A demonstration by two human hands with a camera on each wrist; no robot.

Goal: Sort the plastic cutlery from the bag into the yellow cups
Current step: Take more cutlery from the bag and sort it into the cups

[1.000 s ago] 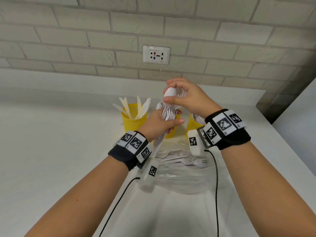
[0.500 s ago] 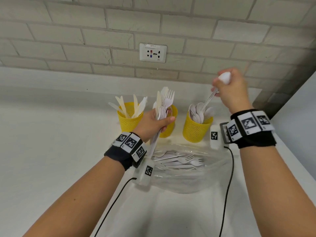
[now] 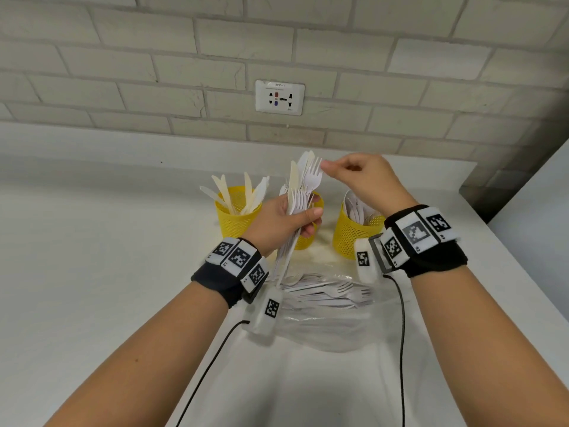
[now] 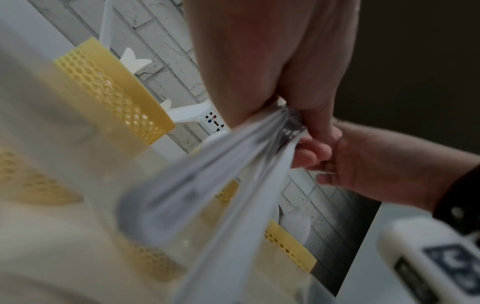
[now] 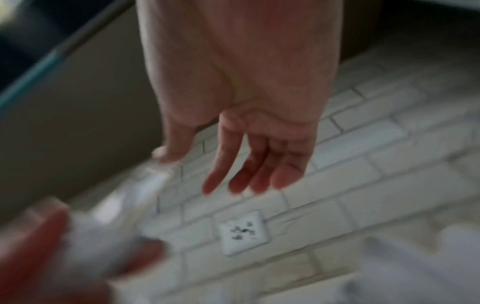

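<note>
Left hand [image 3: 278,221] at frame centre, grip closed round a bundle of plastic cutlery [image 3: 300,192], right hand [image 3: 363,180] just right, fingertips at a fork's tines, pinch uncertain, three yellow cups [image 3: 235,224] behind, bag [image 3: 332,315] on desk [image 3: 92,272].

I see smooth white plastic cutlery [image 3: 303,192], slightly glossy, with a few cream pieces that look matt. The cups [image 3: 238,221] are yellow perforated mesh, matt, plastic or coated metal, I cannot tell which. The bag [image 3: 332,331] is thin clear film, shiny and creased. My counter [image 3: 107,272] looks smooth, white and faintly satin. The wall [image 3: 154,57] is rough whitewashed brick; its socket [image 3: 279,97] is glossy white plastic. The wristbands [image 3: 437,260] are black cloth.
</note>
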